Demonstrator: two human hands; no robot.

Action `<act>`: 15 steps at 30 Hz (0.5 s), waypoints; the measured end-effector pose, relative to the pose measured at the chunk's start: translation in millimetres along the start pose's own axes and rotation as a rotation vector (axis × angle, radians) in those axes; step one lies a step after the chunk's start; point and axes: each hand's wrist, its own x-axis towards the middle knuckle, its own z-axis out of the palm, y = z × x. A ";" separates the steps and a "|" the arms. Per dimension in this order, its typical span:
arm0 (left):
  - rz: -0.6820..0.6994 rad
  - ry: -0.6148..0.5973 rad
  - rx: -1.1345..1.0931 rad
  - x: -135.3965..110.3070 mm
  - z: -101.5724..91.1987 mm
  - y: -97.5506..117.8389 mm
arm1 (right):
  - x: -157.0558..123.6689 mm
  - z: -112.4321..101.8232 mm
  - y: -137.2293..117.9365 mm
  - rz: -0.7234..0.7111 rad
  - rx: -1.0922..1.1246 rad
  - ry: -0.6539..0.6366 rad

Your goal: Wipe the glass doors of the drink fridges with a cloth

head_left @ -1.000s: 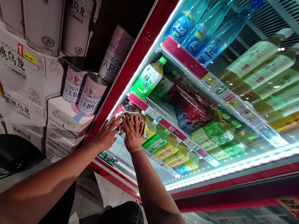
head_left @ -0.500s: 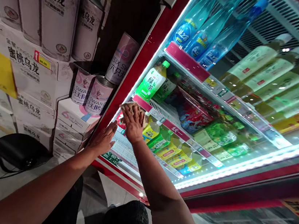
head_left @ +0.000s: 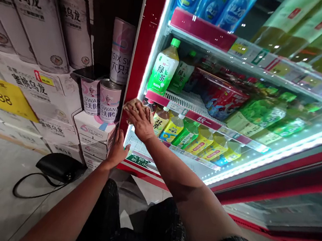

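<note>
My right hand [head_left: 139, 121] lies spread over a crumpled beige cloth [head_left: 133, 107], pressing it against the glass front of a lit drinks fridge [head_left: 150, 32]. The cloth reaches over the inner edge of the red left frame. Lower down, my left hand [head_left: 118, 150] rests on that frame with its fingers stretched upward and thumb apart, holding nothing. Just above the cloth, behind the glass, stands a green tea bottle [head_left: 163, 69]. Right of my right hand is a yellow-labelled drink bottle [head_left: 172, 128] in the row below.
Stacked cartons [head_left: 96, 129] with pink-and-white cans [head_left: 110, 102] stand close to the fridge's left side. Larger cans [head_left: 35, 13] and a yellow price sign [head_left: 4, 96] are farther left. A black bag [head_left: 58, 166] with a strap lies on the floor.
My right hand has slid the cloth leftward onto the frame's edge, uncovering bottles behind the glass. My left hand stays on the frame. The camera view has rotated and shifted.
</note>
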 end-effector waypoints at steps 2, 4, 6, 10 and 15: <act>-0.014 -0.001 -0.002 2.9 -1.0 5.2 | 2.8 1.5 2.0 0.046 0.001 0.071; -0.035 -0.004 -0.010 5.7 -0.3 10.6 | -0.2 9.5 2.1 0.040 0.015 0.095; -0.065 -0.014 -0.024 7.9 1.8 14.3 | -8.9 22.8 0.5 -0.017 0.036 0.075; -0.103 -0.074 -0.038 9.3 7.9 13.9 | -25.2 43.7 -1.7 -0.109 0.067 0.000; -0.166 -0.094 -0.046 8.9 11.6 8.7 | -23.6 35.4 4.8 -0.044 0.017 0.132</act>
